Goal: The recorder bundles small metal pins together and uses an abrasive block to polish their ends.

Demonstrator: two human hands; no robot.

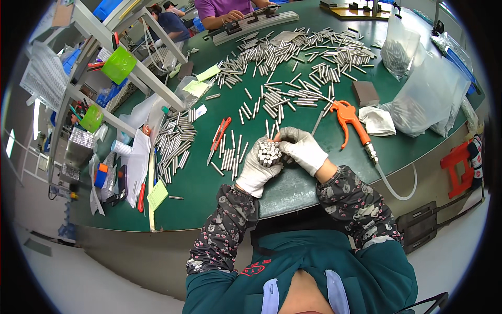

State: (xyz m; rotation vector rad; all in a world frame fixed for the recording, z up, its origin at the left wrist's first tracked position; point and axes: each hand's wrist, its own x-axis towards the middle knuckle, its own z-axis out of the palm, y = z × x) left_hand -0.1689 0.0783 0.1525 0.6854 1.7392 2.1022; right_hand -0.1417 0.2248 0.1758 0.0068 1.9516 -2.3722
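Green matting covers the long curved table (198, 183) I am working at, with a metal rack and paper sheets along its left edge and other people seated at the far edge.

Near the near edge, both my white-gloved hands meet around a bundle of short grey metal rods (269, 153) held end-up. My left hand (257, 168) cups the bundle from below and the side, its fingers clenched around the rods. My right hand (302, 149) closes over the top and right side, fingers curled and pressing on the rod ends.

Just left of the bundle, a loose row of the same rods (230, 154) lies on the mat beside an orange-handled cutter (219, 136). A larger heap (175, 141) sits toward the left edge, and a wide scatter (303, 63) spreads across the far half. An orange air blow gun (351, 121) with a clear hose lies just right of my hands, near clear plastic bags (426, 97) holding more rods.

I judge the gathering is early: one handful is bundled, while most rods lie loose.
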